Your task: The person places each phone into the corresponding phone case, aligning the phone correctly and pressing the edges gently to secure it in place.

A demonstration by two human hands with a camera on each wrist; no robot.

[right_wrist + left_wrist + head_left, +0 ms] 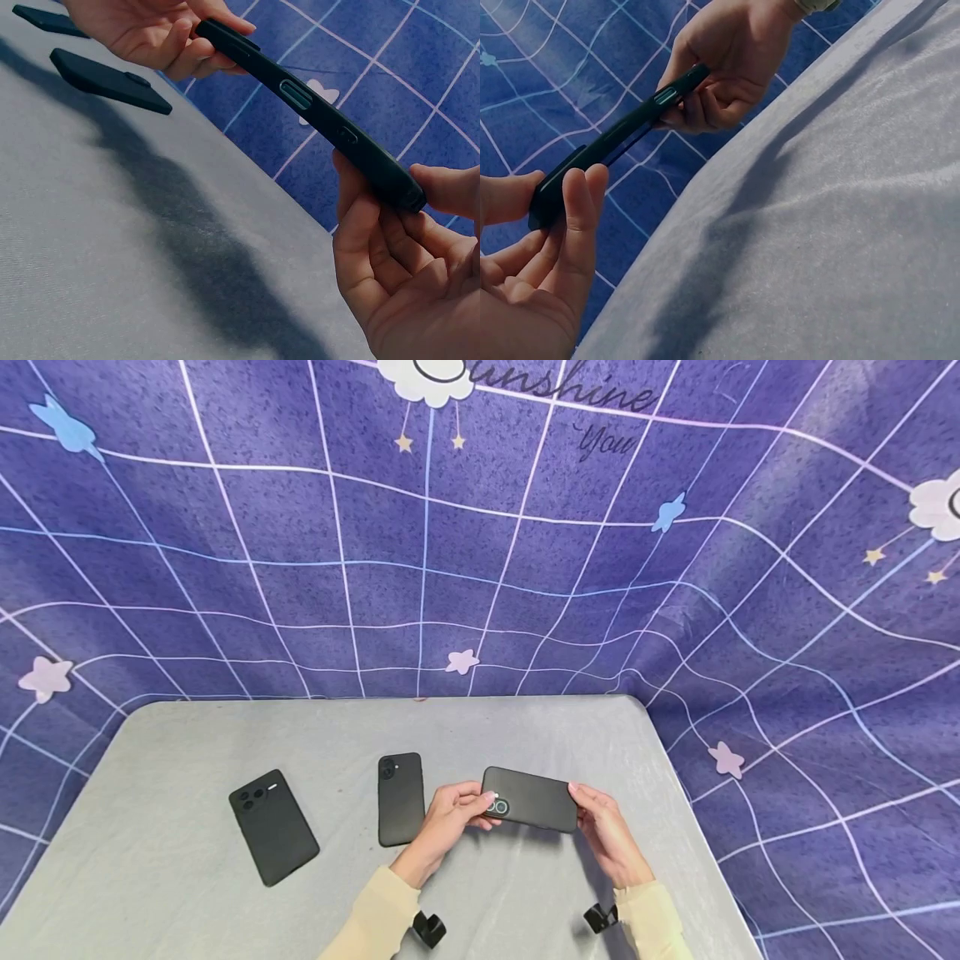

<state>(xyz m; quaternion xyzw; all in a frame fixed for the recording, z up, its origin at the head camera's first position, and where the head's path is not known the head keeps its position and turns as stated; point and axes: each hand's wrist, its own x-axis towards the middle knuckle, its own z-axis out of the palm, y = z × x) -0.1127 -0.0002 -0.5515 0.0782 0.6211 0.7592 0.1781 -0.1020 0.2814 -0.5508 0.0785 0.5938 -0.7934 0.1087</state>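
A phone in a matte black case (536, 800) is held level above the table, its back and round camera lenses turned up in the head view. My left hand (448, 817) pinches the camera end, the thumb beside the lenses. At the opposite end, my right hand (606, 831) grips between thumb and fingers. The case's long side (322, 116) has a cutout in the right wrist view. A thin dark edge (630, 144) shows below the case in the left wrist view; the phone's underside is hidden.
A second black phone (400, 802) lies on the grey-covered table (337, 910), just left of my left hand. Farther left lies another black phone (274, 828), set at an angle. Purple-blue patterned fabric (375, 568) rises behind the table and at its sides.
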